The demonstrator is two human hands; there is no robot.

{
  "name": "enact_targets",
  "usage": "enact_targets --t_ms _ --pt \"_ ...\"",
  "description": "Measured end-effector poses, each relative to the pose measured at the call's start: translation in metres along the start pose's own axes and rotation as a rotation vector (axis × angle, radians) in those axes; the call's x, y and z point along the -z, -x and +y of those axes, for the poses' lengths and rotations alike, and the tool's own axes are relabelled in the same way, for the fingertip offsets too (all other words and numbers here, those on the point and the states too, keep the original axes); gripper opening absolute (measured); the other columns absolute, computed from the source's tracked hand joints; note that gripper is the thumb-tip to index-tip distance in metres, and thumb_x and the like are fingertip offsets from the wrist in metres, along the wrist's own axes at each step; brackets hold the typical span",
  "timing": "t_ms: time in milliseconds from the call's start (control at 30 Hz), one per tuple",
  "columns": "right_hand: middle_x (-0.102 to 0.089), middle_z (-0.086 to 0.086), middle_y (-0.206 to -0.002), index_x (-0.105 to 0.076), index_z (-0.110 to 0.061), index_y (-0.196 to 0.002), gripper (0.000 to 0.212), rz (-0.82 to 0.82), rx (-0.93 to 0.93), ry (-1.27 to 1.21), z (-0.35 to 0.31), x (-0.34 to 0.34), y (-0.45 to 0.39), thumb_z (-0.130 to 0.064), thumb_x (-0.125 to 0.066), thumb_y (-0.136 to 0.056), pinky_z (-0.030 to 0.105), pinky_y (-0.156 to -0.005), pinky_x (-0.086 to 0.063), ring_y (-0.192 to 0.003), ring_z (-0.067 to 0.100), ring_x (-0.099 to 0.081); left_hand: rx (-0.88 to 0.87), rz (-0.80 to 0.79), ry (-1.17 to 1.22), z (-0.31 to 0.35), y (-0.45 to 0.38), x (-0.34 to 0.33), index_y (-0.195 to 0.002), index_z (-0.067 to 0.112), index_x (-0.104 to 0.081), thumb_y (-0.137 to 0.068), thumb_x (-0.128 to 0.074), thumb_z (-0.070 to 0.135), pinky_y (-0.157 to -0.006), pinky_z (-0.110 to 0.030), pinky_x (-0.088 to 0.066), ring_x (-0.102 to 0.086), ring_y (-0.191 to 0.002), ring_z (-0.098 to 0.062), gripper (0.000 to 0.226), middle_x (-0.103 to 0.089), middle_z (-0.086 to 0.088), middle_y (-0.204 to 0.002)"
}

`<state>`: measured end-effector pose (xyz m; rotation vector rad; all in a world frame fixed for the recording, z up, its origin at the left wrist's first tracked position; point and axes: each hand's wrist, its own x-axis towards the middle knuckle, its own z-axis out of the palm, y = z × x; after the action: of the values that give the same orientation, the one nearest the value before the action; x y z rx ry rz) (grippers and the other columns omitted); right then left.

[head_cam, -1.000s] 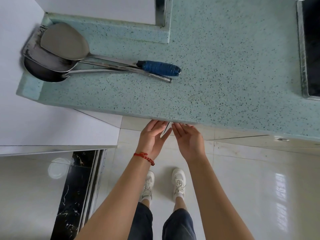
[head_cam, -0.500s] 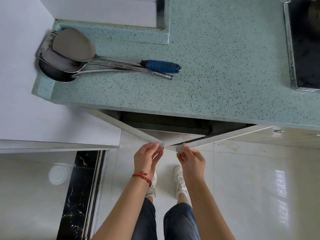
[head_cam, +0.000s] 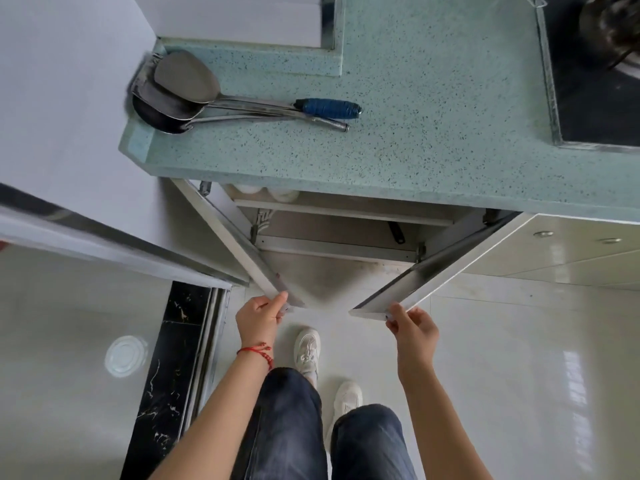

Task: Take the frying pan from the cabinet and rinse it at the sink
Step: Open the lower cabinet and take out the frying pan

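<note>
Left hand: the left hand (head_cam: 259, 318), a red string bracelet (head_cam: 256, 351) at its wrist, pinches the free edge of the left white cabinet door (head_cam: 235, 244).
Right hand: the right hand (head_cam: 414, 332) pinches the free edge of the right white cabinet door (head_cam: 450, 261).
Doors: both swung outward, free edges apart.
Cabinet: open white cabinet (head_cam: 332, 233) below the speckled green tabletop (head_cam: 415, 98).
Frying pan: only a dark handle (head_cam: 396, 232) shows at the cabinet's right; cannot tell whether it belongs to the pan.
Tabletop: metal spatulas and ladle (head_cam: 180, 91) stacked at the left corner, one with a blue-wrapped handle (head_cam: 327, 108).
Sink: dark basin (head_cam: 595, 71) at far right.
</note>
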<state>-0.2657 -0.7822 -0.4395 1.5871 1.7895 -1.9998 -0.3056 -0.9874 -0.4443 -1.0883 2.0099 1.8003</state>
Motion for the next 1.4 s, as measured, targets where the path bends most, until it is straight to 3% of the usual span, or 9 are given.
enact_targets --t_ms 133,333,600,733,867,967,1067,1200,1400 --pt "-0.056 0.006 -0.066 -0.056 -0.006 -0.071 0.013 -0.015 0.042 0.033 0.008 0.027 0.004 -0.01 -0.065 -0.079 0.027 -0.069 -0.048 -0.063 0.018 -0.057 -0.069 0.059 -0.043 -0.01 0.005 0.029 -0.045 0.015 -0.053 -0.076 -0.069 0.013 -0.055 -0.024 -0.041 -0.051 -0.055 -0.017 0.035 -0.059 0.004 -0.045" --pt "-0.051 0.005 -0.06 -0.052 -0.009 -0.06 0.022 0.026 0.078 0.062 0.019 0.07 0.014 -0.01 -0.064 -0.079 0.023 -0.055 -0.039 -0.058 0.015 -0.05 -0.128 0.138 -0.09 -0.018 0.017 0.064 -0.067 0.008 -0.059 -0.077 -0.069 0.011 -0.044 -0.008 -0.042 -0.053 -0.042 -0.001 0.014 -0.057 -0.005 -0.061" --pt "-0.049 0.005 -0.059 -0.059 0.001 -0.069 0.016 0.147 0.079 0.071 0.028 0.107 0.018 -0.01 -0.064 -0.079 0.029 -0.061 -0.04 -0.057 0.016 -0.045 -0.134 0.188 -0.222 -0.026 0.018 0.115 -0.091 -0.006 -0.065 -0.077 -0.068 0.015 -0.08 -0.036 -0.049 -0.056 -0.068 -0.023 0.026 -0.062 -0.015 -0.075" --pt "-0.039 0.005 -0.056 -0.053 -0.002 -0.064 0.016 0.238 0.082 0.047 0.036 0.121 0.017 -0.009 -0.063 -0.074 0.022 -0.05 -0.031 -0.06 0.02 -0.034 -0.13 0.208 -0.276 -0.03 0.015 0.139 -0.08 0.004 -0.068 -0.075 -0.069 0.017 -0.081 -0.039 -0.051 -0.058 -0.071 -0.028 0.014 -0.066 -0.002 -0.059" --pt "-0.04 -0.009 -0.037 -0.054 0.013 -0.079 0.026 0.354 0.061 -0.013 0.04 0.131 0.014 -0.01 -0.064 -0.071 0.009 -0.035 -0.031 -0.036 0.006 -0.034 -0.165 0.226 -0.358 -0.031 0.013 0.154 -0.089 0.001 -0.068 -0.077 -0.067 0.019 -0.077 -0.036 -0.048 -0.061 -0.081 -0.031 0.021 -0.068 -0.017 -0.082" --pt "-0.05 -0.005 -0.055 -0.065 0.003 -0.097 0.023 0.407 0.045 -0.087 0.041 0.138 0.019 -0.007 -0.062 -0.076 0.004 -0.037 -0.039 -0.034 0.005 -0.047 -0.228 0.26 -0.436 -0.033 0.012 0.161 -0.095 -0.002 -0.068 -0.078 -0.067 0.017 -0.084 -0.041 -0.05 -0.063 -0.088 -0.037 0.025 -0.07 -0.022 -0.091" --pt "-0.055 -0.01 -0.05 -0.062 0.004 -0.098 0.023 0.44 0.075 -0.108 0.049 0.142 0.029 -0.002 -0.056 -0.077 0.004 -0.044 -0.045 -0.045 0.004 -0.05 -0.375 0.303 -0.532 -0.037 0.019 0.16 -0.097 -0.008 -0.065 -0.076 -0.067 0.005 -0.081 -0.047 -0.05 -0.061 -0.089 -0.044 0.024 -0.067 -0.03 -0.093" --pt "-0.054 0.0 -0.081 -0.058 -0.024 -0.092 0.019 0.424 0.103 -0.003 0.06 0.133 0.057 -0.021 -0.056 -0.073 0.028 -0.07 -0.044 -0.068 0.019 -0.049 -0.678 0.206 -0.676 -0.042 0.038 0.143 -0.1 -0.007 -0.063 -0.074 -0.069 0.002 -0.08 -0.049 -0.05 -0.059 -0.094 -0.044 0.028 -0.065 -0.028 -0.099" --pt "-0.062 0.018 -0.117 -0.055 -0.003 -0.12 0.034 0.232 0.303 0.417 0.061 0.103 0.088 -0.012 -0.057 -0.088 0.034 -0.083 -0.039 -0.095 0.033 -0.058 -0.892 -0.116 -0.962 -0.034 0.057 0.115 -0.113 0.004 -0.058 -0.081 -0.046 0.035 -0.085 -0.043 -0.051 -0.061 -0.105 -0.033 0.046 -0.065 -0.017 -0.113"
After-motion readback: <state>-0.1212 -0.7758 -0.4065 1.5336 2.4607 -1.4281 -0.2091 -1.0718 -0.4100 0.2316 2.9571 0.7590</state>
